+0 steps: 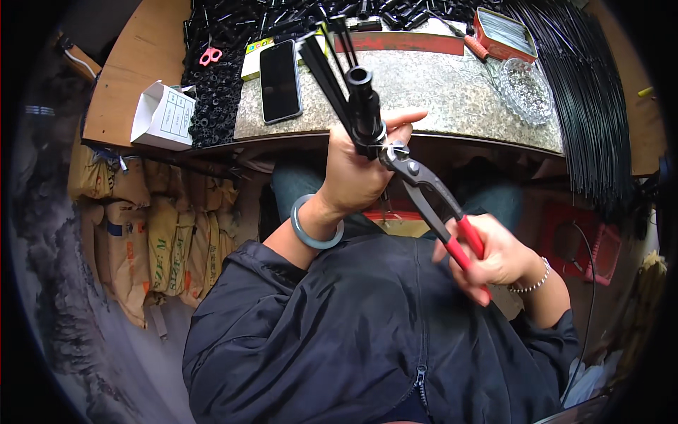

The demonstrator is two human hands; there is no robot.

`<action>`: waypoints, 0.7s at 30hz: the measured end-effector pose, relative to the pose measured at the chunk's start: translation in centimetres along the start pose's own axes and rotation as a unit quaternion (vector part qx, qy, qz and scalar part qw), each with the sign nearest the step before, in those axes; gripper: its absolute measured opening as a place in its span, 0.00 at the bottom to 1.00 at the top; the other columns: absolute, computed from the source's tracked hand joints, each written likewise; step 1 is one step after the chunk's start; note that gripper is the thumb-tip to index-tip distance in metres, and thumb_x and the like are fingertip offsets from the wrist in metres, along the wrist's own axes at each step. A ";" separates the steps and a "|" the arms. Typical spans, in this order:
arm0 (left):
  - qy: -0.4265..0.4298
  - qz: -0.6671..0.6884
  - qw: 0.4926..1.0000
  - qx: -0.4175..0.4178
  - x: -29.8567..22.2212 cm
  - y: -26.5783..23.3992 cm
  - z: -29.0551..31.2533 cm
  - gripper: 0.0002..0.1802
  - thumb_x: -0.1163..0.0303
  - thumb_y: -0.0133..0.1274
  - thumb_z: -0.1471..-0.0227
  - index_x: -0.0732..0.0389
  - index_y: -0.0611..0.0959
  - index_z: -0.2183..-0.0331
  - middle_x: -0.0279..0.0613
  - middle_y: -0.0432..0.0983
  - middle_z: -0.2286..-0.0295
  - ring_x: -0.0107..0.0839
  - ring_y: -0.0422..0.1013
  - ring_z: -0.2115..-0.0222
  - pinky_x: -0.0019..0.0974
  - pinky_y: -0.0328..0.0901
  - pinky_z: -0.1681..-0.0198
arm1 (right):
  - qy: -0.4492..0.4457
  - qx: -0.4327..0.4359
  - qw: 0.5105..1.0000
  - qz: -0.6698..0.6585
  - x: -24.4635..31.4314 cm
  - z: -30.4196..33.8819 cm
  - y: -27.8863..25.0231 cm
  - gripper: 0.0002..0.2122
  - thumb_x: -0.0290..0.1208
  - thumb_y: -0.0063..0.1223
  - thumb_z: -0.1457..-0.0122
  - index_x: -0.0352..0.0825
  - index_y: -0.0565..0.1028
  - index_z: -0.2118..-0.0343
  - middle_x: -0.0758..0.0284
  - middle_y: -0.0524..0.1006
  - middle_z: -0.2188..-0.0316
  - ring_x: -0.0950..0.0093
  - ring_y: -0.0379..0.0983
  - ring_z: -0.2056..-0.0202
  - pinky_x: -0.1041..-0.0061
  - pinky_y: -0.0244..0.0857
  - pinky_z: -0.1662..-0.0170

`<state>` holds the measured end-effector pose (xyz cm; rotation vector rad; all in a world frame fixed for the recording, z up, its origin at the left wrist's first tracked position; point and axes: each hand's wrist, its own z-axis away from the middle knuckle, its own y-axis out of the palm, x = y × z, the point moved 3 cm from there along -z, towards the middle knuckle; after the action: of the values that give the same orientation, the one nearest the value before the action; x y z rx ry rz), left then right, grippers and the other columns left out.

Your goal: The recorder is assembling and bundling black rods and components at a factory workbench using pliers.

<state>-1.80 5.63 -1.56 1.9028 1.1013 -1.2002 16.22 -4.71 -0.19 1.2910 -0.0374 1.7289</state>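
A black tube with an open round end and several thin black rods beside it, like part of an umbrella frame, points up and away from me. My left hand is closed around its lower end, with the thumb stretched to the right. Red-handled pincers reach up from the lower right, and their jaws meet the tube's lower end beside my left fingers. A thin pale wire appears at the jaws, partly hidden. My right hand is wrapped round the red grips.
On the stone-topped bench lie a phone, a glass dish, a red tin and a red-handled tool. Long black rods hang over the right edge. Pink scissors, black parts and a white box are left.
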 end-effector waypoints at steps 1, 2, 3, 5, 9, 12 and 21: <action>-0.024 -0.008 1.000 -0.012 -0.1 0.0 0.0 0.17 0.81 0.46 0.47 0.74 0.76 0.55 0.25 0.65 0.80 0.10 0.56 0.81 0.18 0.48 0.79 | 0.007 0.004 1.000 0.017 0.2 -0.2 -0.1 0.21 0.22 0.55 0.49 0.30 0.62 0.53 0.67 0.70 0.85 0.77 0.68 0.89 0.80 0.61 0.86; -0.047 -0.017 0.998 -0.025 0.0 0.0 0.0 0.17 0.82 0.46 0.48 0.74 0.76 0.54 0.25 0.64 0.80 0.11 0.56 0.81 0.18 0.48 0.79 | 0.014 0.008 0.999 0.033 0.8 -0.6 0.2 0.24 0.24 0.58 0.50 0.30 0.60 0.51 0.67 0.71 0.84 0.78 0.67 0.90 0.80 0.62 0.85; -0.026 -0.056 0.998 -0.029 0.0 -0.2 0.0 0.19 0.83 0.45 0.49 0.75 0.75 0.53 0.25 0.64 0.80 0.11 0.56 0.81 0.18 0.49 0.79 | 0.040 -0.102 0.987 0.121 1.1 -0.7 0.2 0.32 0.24 0.62 0.53 0.31 0.55 0.47 0.63 0.74 0.77 0.75 0.69 0.84 0.77 0.64 0.80; -0.025 -0.055 0.998 -0.020 0.1 0.0 -0.2 0.20 0.84 0.44 0.50 0.75 0.75 0.53 0.26 0.64 0.80 0.11 0.56 0.81 0.19 0.49 0.79 | -0.241 -0.311 0.764 0.511 0.7 -0.2 -0.6 0.27 0.20 0.58 0.50 0.31 0.60 0.48 0.62 0.73 0.67 0.71 0.72 0.71 0.74 0.66 0.70; -0.028 -0.033 0.999 0.001 0.1 -0.2 0.3 0.21 0.87 0.43 0.53 0.76 0.75 0.54 0.26 0.64 0.80 0.11 0.56 0.82 0.19 0.49 0.80 | -0.069 -0.103 0.968 0.218 0.6 0.4 -0.5 0.18 0.22 0.61 0.51 0.29 0.67 0.58 0.69 0.74 0.79 0.79 0.71 0.80 0.78 0.65 0.76; -0.004 -0.037 0.999 0.006 0.4 -0.1 -0.1 0.20 0.87 0.43 0.52 0.75 0.75 0.54 0.25 0.64 0.81 0.11 0.56 0.82 0.19 0.49 0.80 | -0.110 -0.117 0.934 0.321 1.3 -0.3 -0.2 0.32 0.27 0.66 0.53 0.29 0.60 0.47 0.65 0.74 0.69 0.77 0.72 0.69 0.78 0.65 0.65; -0.015 -0.098 0.994 -0.043 0.0 0.0 0.0 0.13 0.84 0.49 0.48 0.68 0.81 0.59 0.22 0.65 0.84 0.10 0.56 0.84 0.19 0.48 0.82 | -0.189 -0.194 0.851 0.449 1.5 0.3 -0.9 0.25 0.23 0.44 0.41 0.32 0.57 0.40 0.60 0.70 0.66 0.68 0.68 0.67 0.73 0.64 0.59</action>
<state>-1.82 5.63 -1.53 1.7391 1.3256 -1.2610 17.10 -3.37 0.67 1.3654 -1.3431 2.0030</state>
